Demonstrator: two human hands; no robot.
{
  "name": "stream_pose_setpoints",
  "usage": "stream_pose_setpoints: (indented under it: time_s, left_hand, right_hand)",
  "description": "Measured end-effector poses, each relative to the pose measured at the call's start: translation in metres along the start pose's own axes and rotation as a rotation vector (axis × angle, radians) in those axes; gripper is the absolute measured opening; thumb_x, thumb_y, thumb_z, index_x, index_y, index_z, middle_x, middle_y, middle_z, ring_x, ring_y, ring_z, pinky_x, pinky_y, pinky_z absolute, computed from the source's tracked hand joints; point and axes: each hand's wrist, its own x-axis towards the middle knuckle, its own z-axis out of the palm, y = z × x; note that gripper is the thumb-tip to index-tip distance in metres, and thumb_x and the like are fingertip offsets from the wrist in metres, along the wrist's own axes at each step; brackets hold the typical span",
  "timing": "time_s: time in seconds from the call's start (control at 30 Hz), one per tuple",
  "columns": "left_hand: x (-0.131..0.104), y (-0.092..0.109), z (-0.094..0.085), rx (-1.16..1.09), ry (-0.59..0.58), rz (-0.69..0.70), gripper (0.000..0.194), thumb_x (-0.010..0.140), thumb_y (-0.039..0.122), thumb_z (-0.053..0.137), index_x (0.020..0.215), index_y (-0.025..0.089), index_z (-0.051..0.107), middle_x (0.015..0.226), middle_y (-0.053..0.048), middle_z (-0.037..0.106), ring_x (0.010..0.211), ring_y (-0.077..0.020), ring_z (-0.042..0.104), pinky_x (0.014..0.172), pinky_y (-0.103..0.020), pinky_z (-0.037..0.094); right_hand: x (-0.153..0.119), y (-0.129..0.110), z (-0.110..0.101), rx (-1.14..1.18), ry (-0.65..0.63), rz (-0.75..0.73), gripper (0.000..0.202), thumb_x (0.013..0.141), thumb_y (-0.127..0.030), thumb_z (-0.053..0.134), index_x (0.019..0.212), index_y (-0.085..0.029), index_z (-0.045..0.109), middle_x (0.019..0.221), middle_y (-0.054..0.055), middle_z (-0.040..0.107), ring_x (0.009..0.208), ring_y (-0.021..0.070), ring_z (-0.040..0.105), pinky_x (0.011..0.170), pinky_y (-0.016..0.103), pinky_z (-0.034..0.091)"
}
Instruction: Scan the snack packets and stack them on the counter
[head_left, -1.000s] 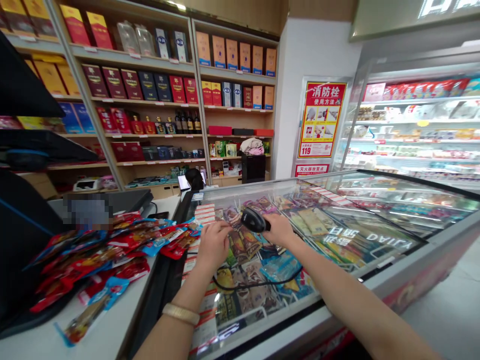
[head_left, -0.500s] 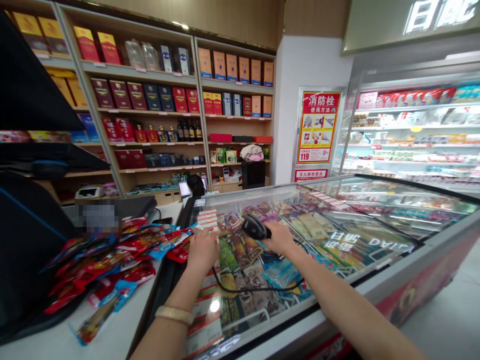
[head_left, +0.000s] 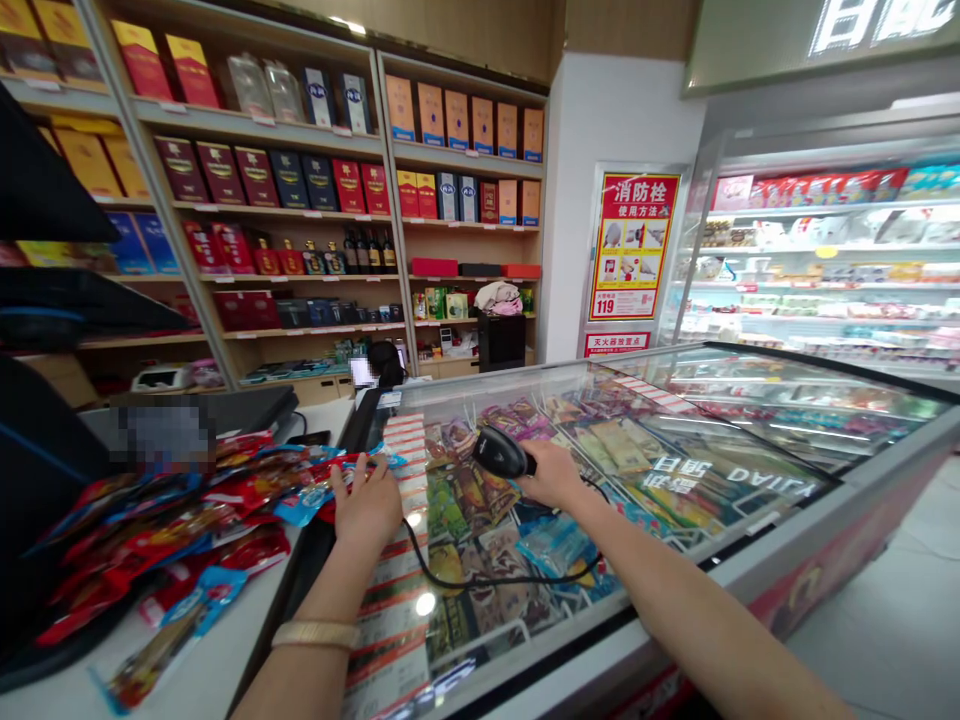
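Observation:
My right hand [head_left: 553, 474] is closed around the handle of a black barcode scanner [head_left: 501, 452], held above the glass top of a chest freezer [head_left: 637, 590]. The scanner's head points left, and its black cable [head_left: 480, 582] loops over the glass. My left hand [head_left: 367, 505], palm down with fingers apart, is at the right end of a heap of snack packets [head_left: 247, 490]. Its fingertips reach the red and blue packets at the freezer's left edge; whether they touch is hard to tell. The packets are glossy red and blue, with brown food showing through.
The packets lie on a white counter [head_left: 255, 620] beside dark equipment [head_left: 45, 500] at the left. Price labels [head_left: 390, 640] line the freezer's left side, with frozen treats under the glass. Behind stand shelves of boxed bottles [head_left: 285, 180]; a person's head [head_left: 386, 365] shows beyond the counter.
My left hand has moved left onto the packets' end, its fingers more spread, showing more of the price labels. The scanner stays in my right hand. The view has shifted slightly.

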Motion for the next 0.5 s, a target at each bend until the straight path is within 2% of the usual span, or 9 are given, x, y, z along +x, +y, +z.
stream_pose_setpoints:
  time_s: [0.07,0.13,0.27,0.37,0.5]
  left_hand:
    - [0.003,-0.003,-0.001,-0.074,0.067,-0.010,0.054,0.078,0.002,0.038,0.120,0.019,0.069,0.142,-0.011,0.055,0.146,-0.0323,0.025,0.115,-0.067,0.002]
    - [0.008,-0.006,-0.003,-0.202,0.160,-0.012,0.053,0.076,0.003,0.042,0.120,0.017,0.068,0.137,-0.014,0.059,0.142,-0.0335,0.034,0.116,-0.066,0.007]
    - [0.015,-0.011,-0.008,-0.668,0.402,-0.056,0.038,0.077,0.020,0.054,0.111,0.015,0.070,0.123,-0.015,0.064,0.117,-0.0305,0.061,0.109,-0.051,0.040]
    - [0.013,-0.009,-0.013,-1.017,0.554,-0.161,0.040,0.072,0.032,0.065,0.108,0.015,0.070,0.122,-0.013,0.062,0.094,-0.0238,0.069,0.094,-0.040,0.054]
    - [0.009,0.001,-0.017,-1.324,0.555,-0.242,0.055,0.061,0.038,0.076,0.111,0.016,0.067,0.131,-0.013,0.054,0.079,-0.0171,0.069,0.083,-0.036,0.058]
  right_hand:
    - [0.000,0.001,0.001,0.011,0.017,-0.007,0.029,0.072,-0.032,0.069,0.099,-0.021,0.069,0.094,0.008,0.074,0.087,0.0245,0.067,0.073,0.029,0.046]
    - [0.001,0.003,0.001,0.024,0.041,-0.012,0.028,0.071,-0.031,0.069,0.098,-0.021,0.069,0.092,0.007,0.074,0.085,0.0240,0.067,0.072,0.029,0.046]
    - [0.002,0.004,-0.001,0.052,0.098,-0.027,0.023,0.069,-0.029,0.069,0.091,-0.021,0.069,0.089,0.007,0.073,0.083,0.0238,0.067,0.071,0.029,0.047]
    - [0.002,0.006,-0.002,0.078,0.134,-0.059,0.023,0.069,-0.028,0.069,0.091,-0.021,0.069,0.091,0.007,0.073,0.085,0.0245,0.067,0.073,0.030,0.048]
    - [0.002,0.007,-0.001,0.116,0.149,-0.148,0.027,0.070,-0.035,0.071,0.094,-0.021,0.069,0.091,0.008,0.073,0.084,0.0245,0.067,0.074,0.031,0.049]
